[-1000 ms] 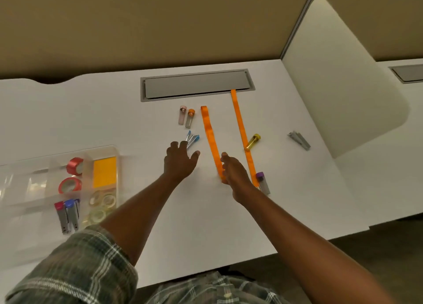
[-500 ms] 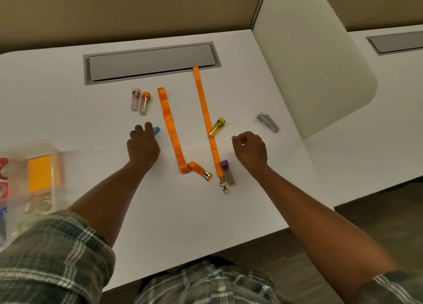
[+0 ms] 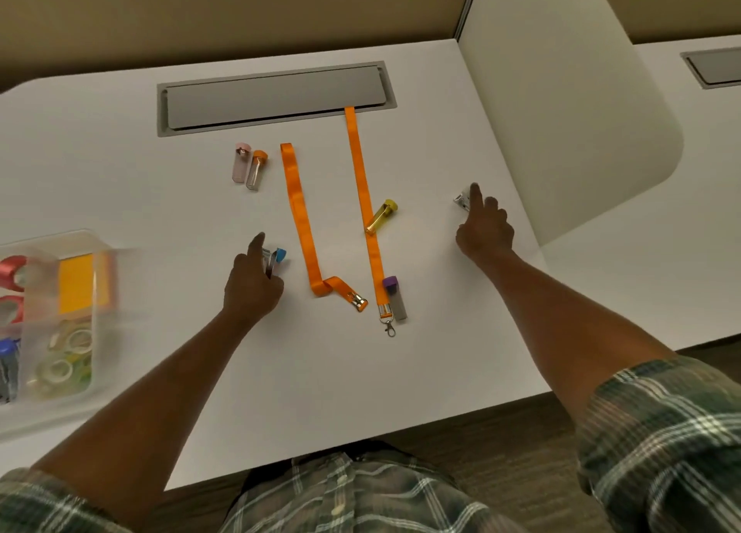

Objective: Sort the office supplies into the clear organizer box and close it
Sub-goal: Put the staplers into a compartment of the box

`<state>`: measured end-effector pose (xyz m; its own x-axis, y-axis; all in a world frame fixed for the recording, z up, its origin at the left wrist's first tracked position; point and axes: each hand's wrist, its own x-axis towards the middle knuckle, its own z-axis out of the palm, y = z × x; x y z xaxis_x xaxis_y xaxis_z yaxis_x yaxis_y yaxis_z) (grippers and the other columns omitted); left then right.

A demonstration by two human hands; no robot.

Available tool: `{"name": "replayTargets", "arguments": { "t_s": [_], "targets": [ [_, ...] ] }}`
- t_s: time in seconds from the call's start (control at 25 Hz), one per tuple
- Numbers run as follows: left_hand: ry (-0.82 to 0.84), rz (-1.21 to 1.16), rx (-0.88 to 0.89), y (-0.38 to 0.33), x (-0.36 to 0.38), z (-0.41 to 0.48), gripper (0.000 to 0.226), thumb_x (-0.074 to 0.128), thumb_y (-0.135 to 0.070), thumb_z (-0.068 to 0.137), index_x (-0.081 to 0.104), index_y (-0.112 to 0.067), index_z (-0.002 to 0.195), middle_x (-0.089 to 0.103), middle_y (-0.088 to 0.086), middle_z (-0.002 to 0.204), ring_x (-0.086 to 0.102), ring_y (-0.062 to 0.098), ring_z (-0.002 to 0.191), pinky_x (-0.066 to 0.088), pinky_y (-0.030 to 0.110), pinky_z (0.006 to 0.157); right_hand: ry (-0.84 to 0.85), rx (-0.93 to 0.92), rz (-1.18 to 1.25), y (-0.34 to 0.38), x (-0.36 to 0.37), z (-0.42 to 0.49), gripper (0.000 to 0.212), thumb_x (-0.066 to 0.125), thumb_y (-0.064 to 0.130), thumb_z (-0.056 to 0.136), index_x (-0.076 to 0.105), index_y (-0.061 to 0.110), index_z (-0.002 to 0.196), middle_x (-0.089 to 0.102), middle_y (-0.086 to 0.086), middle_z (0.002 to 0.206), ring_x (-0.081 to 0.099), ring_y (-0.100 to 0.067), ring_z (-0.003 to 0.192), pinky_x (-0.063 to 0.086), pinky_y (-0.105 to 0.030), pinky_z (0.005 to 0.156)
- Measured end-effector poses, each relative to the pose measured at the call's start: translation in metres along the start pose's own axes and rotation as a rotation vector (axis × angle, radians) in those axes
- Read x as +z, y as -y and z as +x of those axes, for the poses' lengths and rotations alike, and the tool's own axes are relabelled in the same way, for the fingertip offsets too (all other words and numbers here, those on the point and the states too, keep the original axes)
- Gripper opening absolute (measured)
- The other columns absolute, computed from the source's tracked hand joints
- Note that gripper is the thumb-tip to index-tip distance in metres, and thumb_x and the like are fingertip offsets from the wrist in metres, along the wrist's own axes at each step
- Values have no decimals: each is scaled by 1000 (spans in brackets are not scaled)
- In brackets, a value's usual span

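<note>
My left hand (image 3: 252, 288) is curled around two small blue-capped tubes (image 3: 277, 258), pinching them just above the white desk (image 3: 328, 380). My right hand (image 3: 484, 227) lies far right, its index fingertip touching a small silver metal piece (image 3: 461, 200), fingers loosely apart. Loose on the desk are a pink tube (image 3: 240, 162), an orange-capped tube (image 3: 256, 170), a yellow tube (image 3: 381, 215) and a purple-capped tube (image 3: 395, 296). Two orange lanyards (image 3: 298, 219) (image 3: 363, 187) run between my hands. The clear organizer box (image 3: 96, 252) sits open at the far left.
The box holds red tape rolls (image 3: 12, 272), a yellow note pad (image 3: 78, 282), clear tape rolls (image 3: 64, 360) and blue-capped tubes (image 3: 8, 366). A grey cable hatch (image 3: 272, 97) lies at the back. A white divider panel (image 3: 561, 111) rises right of my right hand.
My right hand has moved right and forward from beside the lanyard to the silver metal piece. My left hand has closed on the blue-capped tubes.
</note>
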<state>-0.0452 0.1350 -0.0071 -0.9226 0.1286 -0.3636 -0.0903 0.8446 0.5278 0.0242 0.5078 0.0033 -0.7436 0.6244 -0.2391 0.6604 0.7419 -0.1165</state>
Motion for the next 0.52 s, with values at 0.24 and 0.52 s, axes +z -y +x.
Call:
{"name": "replayTargets", "arguments": {
  "t_s": [0.24,0.52],
  "targets": [
    [57,-583,-270,14,-7,-44,44,59,-3,86,53,-21,127,53,13,82,54,23,65,54,36,61,-118,-165,-102,9,15,-12,34,41,2,92,47,5,125,52,-21,115,55,-40,100,44,-42,71],
    [117,-906,-404,37,-33,-64,38,49,-6,92,52,-16,129,64,14,91,63,28,77,53,37,63,-66,31,389,48,13,-41,20,53,16,95,54,4,111,63,-18,108,62,-39,99,41,-34,72]
  ]
}}
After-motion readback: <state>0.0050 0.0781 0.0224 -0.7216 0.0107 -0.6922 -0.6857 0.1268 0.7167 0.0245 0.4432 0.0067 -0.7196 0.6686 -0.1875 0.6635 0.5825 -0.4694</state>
